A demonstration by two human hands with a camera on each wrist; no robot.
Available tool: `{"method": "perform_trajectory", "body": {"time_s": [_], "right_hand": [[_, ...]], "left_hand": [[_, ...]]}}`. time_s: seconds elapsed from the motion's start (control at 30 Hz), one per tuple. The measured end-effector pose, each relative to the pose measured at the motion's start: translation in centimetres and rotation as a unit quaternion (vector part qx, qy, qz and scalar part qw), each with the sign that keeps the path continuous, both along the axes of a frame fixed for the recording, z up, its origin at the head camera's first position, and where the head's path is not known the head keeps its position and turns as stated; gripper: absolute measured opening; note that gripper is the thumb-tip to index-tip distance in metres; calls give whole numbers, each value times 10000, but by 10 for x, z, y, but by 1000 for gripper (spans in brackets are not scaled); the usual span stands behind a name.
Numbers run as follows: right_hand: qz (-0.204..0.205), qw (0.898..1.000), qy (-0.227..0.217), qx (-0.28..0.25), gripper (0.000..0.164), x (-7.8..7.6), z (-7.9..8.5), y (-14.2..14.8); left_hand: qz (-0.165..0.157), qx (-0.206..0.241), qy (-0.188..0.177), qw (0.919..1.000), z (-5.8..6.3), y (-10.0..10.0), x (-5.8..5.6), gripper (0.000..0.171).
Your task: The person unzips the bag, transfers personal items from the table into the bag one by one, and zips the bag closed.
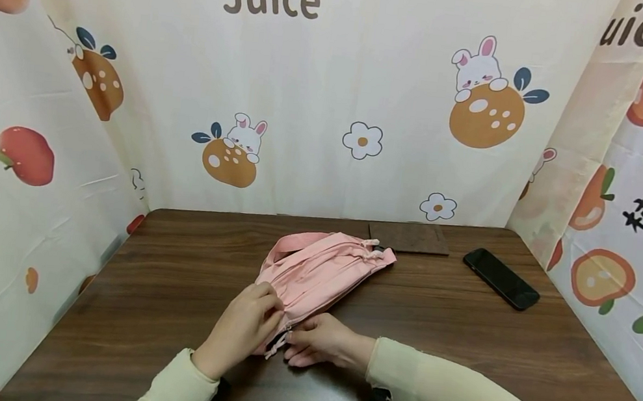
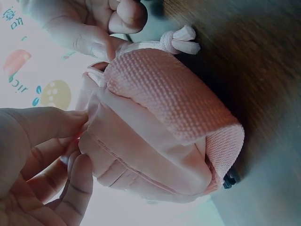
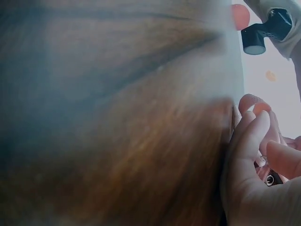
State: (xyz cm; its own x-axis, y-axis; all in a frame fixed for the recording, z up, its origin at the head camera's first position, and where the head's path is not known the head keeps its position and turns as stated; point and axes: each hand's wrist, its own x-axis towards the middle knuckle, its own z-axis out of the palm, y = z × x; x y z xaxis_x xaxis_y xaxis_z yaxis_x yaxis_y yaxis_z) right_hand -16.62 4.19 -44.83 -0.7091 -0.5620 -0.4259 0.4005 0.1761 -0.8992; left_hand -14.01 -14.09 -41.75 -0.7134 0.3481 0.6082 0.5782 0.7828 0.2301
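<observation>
A pink fabric bag [image 1: 319,279] lies slantwise on the wooden table, its zipper running along the side that faces the right hand. Thumb and fingers of my left hand [image 1: 246,323] pinch the cloth near the bag's close end. Across from it, my right hand [image 1: 321,341] pinches the zipper pull, whose knotted pink cord [image 1: 277,345] hangs beside the fingertips. A small dark gap shows at that end of the zipper. In the left wrist view a broad webbing strap [image 2: 160,94] folds over the bag's end. More knotted cords [image 1: 374,248] sit at the far end.
A black phone [image 1: 501,278] lies on the right of the brown table [image 1: 173,263]. At the back edge, behind the bag, is a flat dark brown rectangle [image 1: 411,238]. Printed curtains [image 1: 321,96] enclose the table at the back and both sides.
</observation>
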Motion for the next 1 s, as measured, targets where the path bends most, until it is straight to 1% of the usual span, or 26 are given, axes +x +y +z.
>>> {"method": "perform_trajectory", "body": {"time_s": [0.17, 0.43, 0.67, 0.83, 1.0], "right_hand": [[-98, 9999, -22, -64, 17, 1, 2, 0], [-145, 9997, 71, -158, 12, 1, 7, 4], [-252, 9995, 75, -188, 9, -2, 4, 8], [-163, 9995, 185, -178, 6, -3, 4, 11], [12, 9990, 427, 117, 7, -4, 4, 17]], "left_hand": [[19, 28, 91, 10000, 1, 0, 0, 16], [36, 18, 33, 10000, 1, -1, -1, 16], [51, 3, 20, 10000, 1, -1, -1, 16], [45, -7, -24, 10000, 0, -1, -1, 17], [37, -25, 54, 10000, -1, 0, -1, 17]]}}
